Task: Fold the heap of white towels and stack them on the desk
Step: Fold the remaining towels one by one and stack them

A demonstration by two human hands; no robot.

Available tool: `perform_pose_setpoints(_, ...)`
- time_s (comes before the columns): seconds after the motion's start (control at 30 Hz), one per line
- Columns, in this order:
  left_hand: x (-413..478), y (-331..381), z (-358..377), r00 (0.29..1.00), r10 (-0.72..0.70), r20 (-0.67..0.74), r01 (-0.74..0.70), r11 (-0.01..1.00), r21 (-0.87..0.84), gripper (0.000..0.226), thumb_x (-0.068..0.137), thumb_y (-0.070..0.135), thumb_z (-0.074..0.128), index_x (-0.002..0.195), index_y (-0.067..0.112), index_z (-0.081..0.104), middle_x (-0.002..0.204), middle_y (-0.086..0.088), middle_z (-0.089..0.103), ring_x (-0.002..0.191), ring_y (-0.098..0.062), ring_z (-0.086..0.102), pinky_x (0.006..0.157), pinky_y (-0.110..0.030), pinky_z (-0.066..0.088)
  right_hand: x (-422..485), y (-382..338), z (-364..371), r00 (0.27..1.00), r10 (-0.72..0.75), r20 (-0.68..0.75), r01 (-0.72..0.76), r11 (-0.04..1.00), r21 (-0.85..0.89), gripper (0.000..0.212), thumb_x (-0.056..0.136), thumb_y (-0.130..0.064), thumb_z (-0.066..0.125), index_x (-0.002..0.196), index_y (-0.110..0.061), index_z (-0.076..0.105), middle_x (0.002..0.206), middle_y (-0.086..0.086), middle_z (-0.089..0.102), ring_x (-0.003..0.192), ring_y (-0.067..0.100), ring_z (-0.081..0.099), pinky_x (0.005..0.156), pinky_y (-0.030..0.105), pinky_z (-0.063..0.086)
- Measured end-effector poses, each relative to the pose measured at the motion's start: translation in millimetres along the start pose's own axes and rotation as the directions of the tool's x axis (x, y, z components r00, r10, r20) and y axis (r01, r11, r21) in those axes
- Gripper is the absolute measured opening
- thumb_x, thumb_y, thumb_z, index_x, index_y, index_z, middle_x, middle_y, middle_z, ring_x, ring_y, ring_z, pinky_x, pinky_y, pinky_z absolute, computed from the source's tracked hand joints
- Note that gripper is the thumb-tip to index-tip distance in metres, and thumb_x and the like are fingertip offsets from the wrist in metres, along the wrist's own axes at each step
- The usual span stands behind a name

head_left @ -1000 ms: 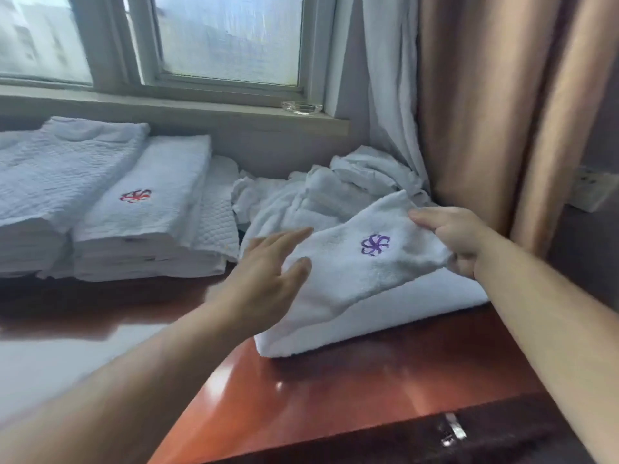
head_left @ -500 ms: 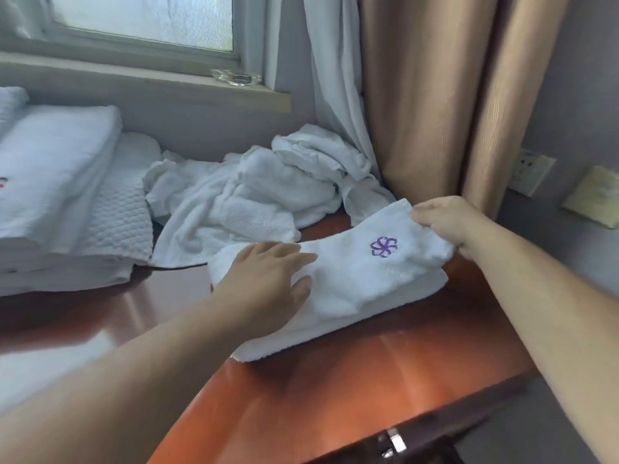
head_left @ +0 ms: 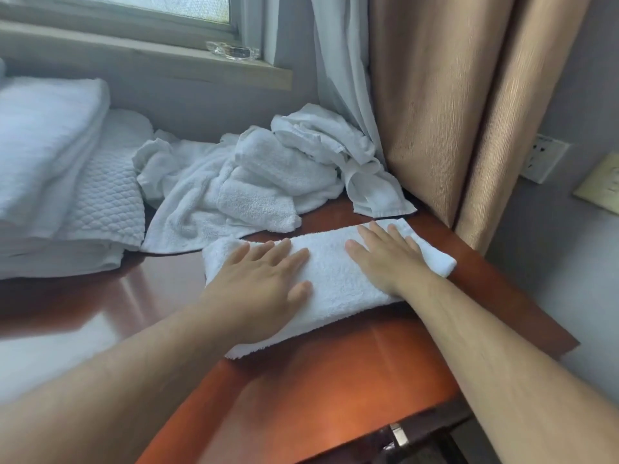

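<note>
Hands (head_left: 264,289) (head_left: 388,259) flat on folded towel (head_left: 335,279), desk (head_left: 335,390).

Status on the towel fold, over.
Left hand and right hand flat, pressing folded towel on desk. Unfolded heap lies behind it. Folded stack at left. Nothing blocking.

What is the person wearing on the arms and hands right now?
Nothing that shows. The left hand and right hand are bare: no gloves, rings or watch. The left forearm and right forearm show no sleeve.
</note>
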State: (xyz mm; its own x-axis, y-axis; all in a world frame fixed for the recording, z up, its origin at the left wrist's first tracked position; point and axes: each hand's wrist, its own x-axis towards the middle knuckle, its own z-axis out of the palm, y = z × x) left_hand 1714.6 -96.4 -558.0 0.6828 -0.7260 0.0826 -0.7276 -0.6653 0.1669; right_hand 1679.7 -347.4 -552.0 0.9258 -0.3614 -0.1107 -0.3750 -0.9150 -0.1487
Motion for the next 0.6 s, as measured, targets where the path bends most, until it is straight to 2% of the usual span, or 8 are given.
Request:
perform_pose_setpoints(0.2, -9, -9, -3, 0.999, 0.029, 0.037, -0.031, 0.998, 0.048, 0.069, 0.094, 0.065, 0.005, 0.158, 0.040, 0.003, 0.168, 0.006, 0.005, 0.153, -0.015, 0.003, 0.120, -0.038, -0.005, -14, -11, 3, 1.000, 0.000, 0.011, 0.001, 0.997, -0.076, 0.075, 0.097, -0.067, 0.007, 0.161, -0.029, -0.002, 0.169, -0.001, -0.009, 0.154, 0.023, -0.016, 0.123, 0.048, -0.008)
perform_pose_setpoints(0.37, -42, -35, -12, 0.994, 0.086, 0.065, -0.092, 0.992, 0.091, 0.066, 0.094, 0.066, 0.006, 0.157, 0.047, 0.000, 0.168, 0.012, 0.000, 0.154, -0.011, -0.001, 0.122, -0.038, -0.006, -46, -42, 1, 0.956, -0.266, 0.120, 0.281, 0.950, -0.138, 0.072, 0.100, -0.063, 0.008, 0.161, -0.027, -0.006, 0.169, -0.001, -0.013, 0.153, 0.018, -0.019, 0.124, 0.047, -0.008)
perform_pose_setpoints(0.43, -61, -51, -18, 0.990, 0.112, 0.086, -0.120, 0.988, 0.101, 0.064, 0.092, 0.069, 0.003, 0.155, 0.054, -0.002, 0.168, 0.015, -0.002, 0.154, -0.008, -0.003, 0.124, -0.040, -0.006, -59, -62, 2, 0.929, -0.336, 0.155, 0.359, 0.921, -0.154, 0.073, 0.100, -0.064, 0.012, 0.162, -0.026, 0.004, 0.169, 0.001, 0.003, 0.156, 0.022, -0.004, 0.125, 0.046, 0.002)
perform_pose_setpoints(0.5, -83, -68, -27, 0.985, 0.136, 0.106, -0.148, 0.983, 0.111, 0.061, 0.091, 0.071, 0.000, 0.150, 0.061, -0.006, 0.166, 0.020, -0.004, 0.152, -0.002, -0.006, 0.123, -0.040, -0.008, -67, -85, -4, 0.913, -0.377, 0.158, 0.404, 0.890, -0.211, 0.074, 0.099, -0.067, 0.020, 0.157, -0.022, 0.024, 0.159, 0.002, 0.033, 0.148, 0.029, 0.027, 0.120, 0.047, 0.022)
perform_pose_setpoints(0.53, -94, -76, -31, 0.983, 0.146, 0.111, -0.158, 0.981, 0.112, 0.058, 0.092, 0.071, 0.002, 0.149, 0.064, -0.006, 0.166, 0.022, -0.004, 0.152, 0.000, -0.007, 0.122, -0.038, -0.009, -69, -99, -9, 0.905, -0.393, 0.161, 0.421, 0.880, -0.221, 0.074, 0.097, -0.069, 0.025, 0.154, -0.022, 0.032, 0.154, 0.000, 0.041, 0.142, 0.027, 0.037, 0.116, 0.046, 0.027)
perform_pose_setpoints(0.6, -117, -92, -42, 0.981, 0.155, 0.116, -0.166, 0.981, 0.097, 0.051, 0.096, 0.070, 0.011, 0.146, 0.069, 0.000, 0.164, 0.027, -0.002, 0.151, 0.002, -0.008, 0.120, -0.035, -0.011, -71, -129, -16, 0.883, -0.434, 0.176, 0.458, 0.880, -0.125, 0.075, 0.095, -0.071, 0.035, 0.153, -0.024, 0.036, 0.155, -0.004, 0.043, 0.141, 0.020, 0.040, 0.115, 0.040, 0.030)
